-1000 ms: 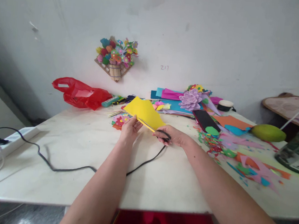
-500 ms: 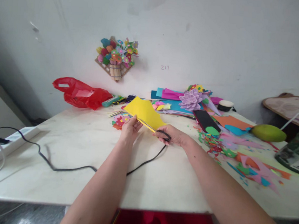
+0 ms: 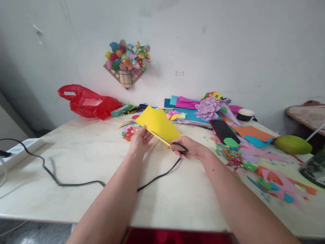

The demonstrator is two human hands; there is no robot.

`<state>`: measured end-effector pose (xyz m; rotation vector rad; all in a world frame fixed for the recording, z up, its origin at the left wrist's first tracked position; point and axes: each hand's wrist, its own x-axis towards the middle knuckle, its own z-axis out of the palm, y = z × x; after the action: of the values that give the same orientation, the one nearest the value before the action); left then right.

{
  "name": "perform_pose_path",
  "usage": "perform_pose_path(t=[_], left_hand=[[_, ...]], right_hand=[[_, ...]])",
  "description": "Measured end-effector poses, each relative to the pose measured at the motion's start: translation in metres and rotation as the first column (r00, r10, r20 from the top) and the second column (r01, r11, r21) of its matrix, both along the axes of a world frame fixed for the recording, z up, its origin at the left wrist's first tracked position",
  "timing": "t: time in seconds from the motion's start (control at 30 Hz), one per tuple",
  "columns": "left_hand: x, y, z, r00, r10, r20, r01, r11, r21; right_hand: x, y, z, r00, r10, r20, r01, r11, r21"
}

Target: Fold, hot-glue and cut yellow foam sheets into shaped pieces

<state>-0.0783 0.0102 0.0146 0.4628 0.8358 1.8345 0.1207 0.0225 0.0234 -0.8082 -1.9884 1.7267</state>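
- the left hand [image 3: 140, 139] pinches the near edge of a yellow sheet [image 3: 159, 122] between thumb and fingers.
- the right hand [image 3: 190, 147] is closed around the black handles of a pair of scissors [image 3: 182, 150]; the blades lie along the sheet's near edge, pointing toward the left hand.
- the sheet is held up above the surface [image 3: 178, 200], just beyond and between both hands, tilted; whether the blades are parted is too small to tell.
- past the left hand lie foam flowers [image 3: 129, 131], and farther off a red plastic bag [image 3: 92, 103].
- past the right hand, a lilac flower [image 3: 209, 108] rests by stacked colored sheets [image 3: 187, 102]; near them is a dark phone [image 3: 221, 130] bearing a green cutout [image 3: 231, 143].
- to the right are colored scraps [image 3: 277, 185], a green-yellow fruit [image 3: 292, 144] and a dark jar [image 3: 323, 164].
- to the left, a black cord [image 3: 73, 185] leads from beside a white power strip [image 3: 30, 147] and passes under the left forearm.
- on the pale wall [image 3: 232, 48] hangs a craft bouquet [image 3: 127, 61], with "z17" written to its right.
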Motion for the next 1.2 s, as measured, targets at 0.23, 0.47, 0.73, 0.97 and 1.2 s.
perform_pose_path(t=[0.23,0.47,0.73,0.97,1.2], left_hand=[[0.0038,-0.0006,-0.0002,0.999,-0.030,-0.024,0.030,0.999,0.010],[0.0059,-0.0016,-0.0006,0.998,-0.045,-0.035,0.046,0.999,0.030],[0.0070,-0.0025,-0.0012,0.998,-0.046,-0.041,0.048,0.998,0.045],[0.0071,-0.0029,-0.0001,0.998,-0.049,-0.035,0.050,0.998,0.042],[0.0075,-0.0029,0.0011,0.999,-0.035,-0.023,0.035,0.999,0.025]], right_hand=[[0.0010,0.0013,-0.0031,1.000,0.006,0.001,-0.006,1.000,0.016],[0.0019,0.0003,-0.0031,0.999,0.001,0.033,-0.003,0.997,0.076],[0.0008,-0.0049,0.0022,0.999,-0.017,0.037,0.014,0.997,0.080],[-0.0003,-0.0038,-0.0001,1.000,-0.014,0.013,0.013,0.998,0.066],[-0.0008,0.0015,-0.0056,1.000,-0.016,0.010,0.015,0.998,0.059]])
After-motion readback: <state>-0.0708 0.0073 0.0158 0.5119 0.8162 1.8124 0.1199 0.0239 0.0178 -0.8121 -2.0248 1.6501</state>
